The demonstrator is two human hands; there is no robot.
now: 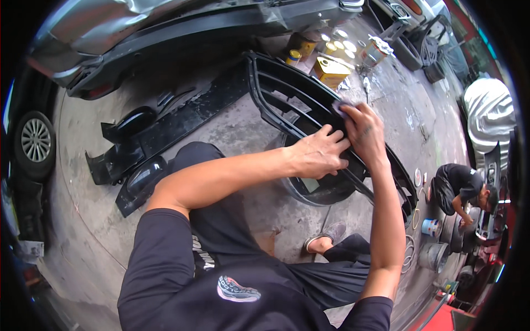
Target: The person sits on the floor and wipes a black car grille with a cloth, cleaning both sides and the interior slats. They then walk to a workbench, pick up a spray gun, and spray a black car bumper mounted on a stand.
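Observation:
A long black car grille (pixel 270 88) with slanted slats lies in front of me, its middle over a dark round tub (pixel 317 194). My left hand (pixel 317 151) is bent over the grille's middle bars, its fingers curled round one of them. Beyond and to the right of it, my right hand (pixel 365 135) pinches a small greyish-purple pad (pixel 341 107) against the far edge of the grille. Its fingers partly cover the pad, so I cannot tell the pad's exact kind.
Black body panels (pixel 171 121) and two mirror covers (pixel 144 179) lie on the left. Past the grille stand a yellow can (pixel 330 70) and several tins. A silver car bumper (pixel 182 38) overhangs the far left. Someone crouches (pixel 461 187) at right by a paint bucket (pixel 432 227).

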